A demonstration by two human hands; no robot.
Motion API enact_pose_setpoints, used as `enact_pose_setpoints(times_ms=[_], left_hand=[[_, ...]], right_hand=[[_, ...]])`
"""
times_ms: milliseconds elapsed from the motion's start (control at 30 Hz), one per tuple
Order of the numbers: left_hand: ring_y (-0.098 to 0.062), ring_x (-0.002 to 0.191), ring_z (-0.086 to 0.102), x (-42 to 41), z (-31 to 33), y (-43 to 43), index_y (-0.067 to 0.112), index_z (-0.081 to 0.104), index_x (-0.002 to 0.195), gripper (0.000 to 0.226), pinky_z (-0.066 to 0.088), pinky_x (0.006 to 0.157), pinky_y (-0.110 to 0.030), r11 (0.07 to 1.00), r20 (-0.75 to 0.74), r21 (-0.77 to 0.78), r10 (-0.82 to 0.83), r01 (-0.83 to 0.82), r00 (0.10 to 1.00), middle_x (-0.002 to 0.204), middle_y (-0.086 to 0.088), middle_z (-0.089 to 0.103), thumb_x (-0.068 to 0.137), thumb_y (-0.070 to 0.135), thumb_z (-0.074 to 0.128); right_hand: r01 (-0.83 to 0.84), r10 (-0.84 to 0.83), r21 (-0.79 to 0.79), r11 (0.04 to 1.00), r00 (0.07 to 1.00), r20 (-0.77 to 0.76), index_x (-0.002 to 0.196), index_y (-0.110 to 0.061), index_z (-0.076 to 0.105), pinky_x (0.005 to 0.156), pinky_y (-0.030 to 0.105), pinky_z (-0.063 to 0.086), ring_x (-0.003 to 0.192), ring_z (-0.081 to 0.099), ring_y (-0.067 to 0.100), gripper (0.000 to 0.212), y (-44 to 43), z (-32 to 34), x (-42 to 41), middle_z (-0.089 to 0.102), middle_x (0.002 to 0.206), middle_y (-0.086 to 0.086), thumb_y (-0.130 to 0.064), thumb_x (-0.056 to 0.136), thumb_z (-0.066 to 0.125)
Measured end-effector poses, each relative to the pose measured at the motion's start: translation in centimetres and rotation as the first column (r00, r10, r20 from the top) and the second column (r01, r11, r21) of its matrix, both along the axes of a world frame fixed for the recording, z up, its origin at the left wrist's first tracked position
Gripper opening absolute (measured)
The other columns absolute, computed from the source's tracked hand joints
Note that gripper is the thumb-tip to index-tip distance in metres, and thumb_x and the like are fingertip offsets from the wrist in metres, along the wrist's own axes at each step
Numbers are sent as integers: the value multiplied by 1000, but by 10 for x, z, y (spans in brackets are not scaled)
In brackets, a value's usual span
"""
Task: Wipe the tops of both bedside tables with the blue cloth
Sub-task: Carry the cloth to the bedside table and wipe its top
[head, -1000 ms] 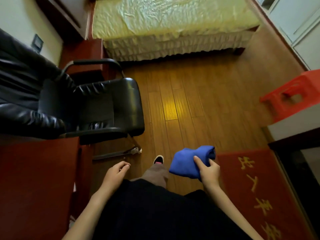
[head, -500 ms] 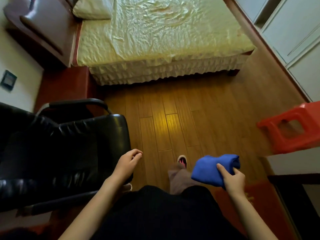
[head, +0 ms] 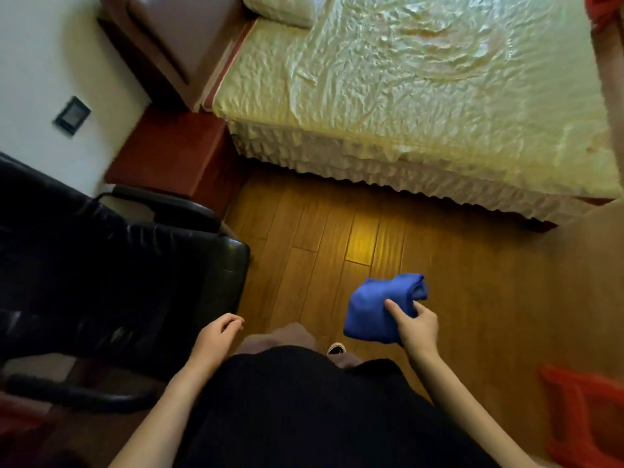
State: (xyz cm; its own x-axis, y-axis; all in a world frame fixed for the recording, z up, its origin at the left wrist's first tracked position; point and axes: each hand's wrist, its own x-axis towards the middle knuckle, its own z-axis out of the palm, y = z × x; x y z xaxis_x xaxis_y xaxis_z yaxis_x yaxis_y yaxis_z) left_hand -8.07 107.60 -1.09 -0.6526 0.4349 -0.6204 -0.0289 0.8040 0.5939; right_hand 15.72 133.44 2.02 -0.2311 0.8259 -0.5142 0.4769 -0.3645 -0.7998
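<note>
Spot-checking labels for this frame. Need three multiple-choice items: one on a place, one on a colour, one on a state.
1. The bedside table stands:
A. between wall and bed
B. at the foot of the bed
C. behind the stool

2. The cloth is:
A. red
B. blue
C. white

3. The cloth is:
A. spread on the table
B. on the floor
C. bunched in the right hand

Answers: 1 A, it sits beside the bed by the headboard; 2 B, plainly blue; 3 C, fingers grip it in the air while the left hand holds nothing.

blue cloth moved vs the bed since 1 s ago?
Yes. The blue cloth, held in the right hand, is now closer to the bed across the floor.
</note>
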Motion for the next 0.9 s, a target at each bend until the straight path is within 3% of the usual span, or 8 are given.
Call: enact_pose_setpoints(times_ms=[167,367,467,633,767,800,900], left_hand=[[-16,94,62,-18,-7,39,24,68,95,21,51,87,-36,979,19,-7,205,-205,979,96,2,68,98,26,47],[-16,94,63,-83,-28,117,21,69,98,23,51,86,-35,943,51,21,331,-332,942,95,2,69,98,28,47],[-17,95,63,-132,-30,169,21,69,95,23,49,80,-31,944,58,35,325,-327,944,94,4,69,98,26,47],[-16,96,63,-215,-5,260,21,68,98,26,50,87,-38,946,52,108,302,-306,952,97,2,69,97,33,45],[-10,95,61,-272,15,316,24,65,105,28,48,73,-23,954,-2,148,264,-261,965,100,4,68,99,36,41],[-8,95,60,-284,17,327,24,65,107,29,46,71,-21,953,-5,148,269,-265,963,101,5,67,99,37,41],[-6,96,59,-314,15,351,23,65,107,29,44,72,-20,938,9,132,323,-322,946,102,7,66,99,37,41]], right_hand=[[-176,175,-14,984,983,-48,83,-10,69,73,41,56,81,71,21,8,67,-8,-85,74,82,7,-17,83,72],[-373,372,-3,928,927,-41,82,-7,69,68,38,55,77,71,21,14,147,-24,-191,74,78,8,-20,83,73],[-416,416,4,909,909,5,83,-8,69,71,40,56,79,71,22,13,196,-26,-241,74,81,9,-20,83,73],[-424,422,27,905,904,68,82,-8,69,76,41,56,82,70,22,12,285,-10,-318,73,84,11,-19,82,73],[-469,463,75,880,882,90,79,-7,66,53,13,48,69,66,8,11,350,3,-381,69,76,7,-16,84,70],[-482,475,86,872,875,96,74,-12,64,50,11,46,66,64,6,13,364,5,-398,67,74,6,-16,85,70],[-536,523,95,839,842,132,71,-15,62,53,24,46,69,62,17,16,405,-1,-452,66,72,6,-18,85,70]])
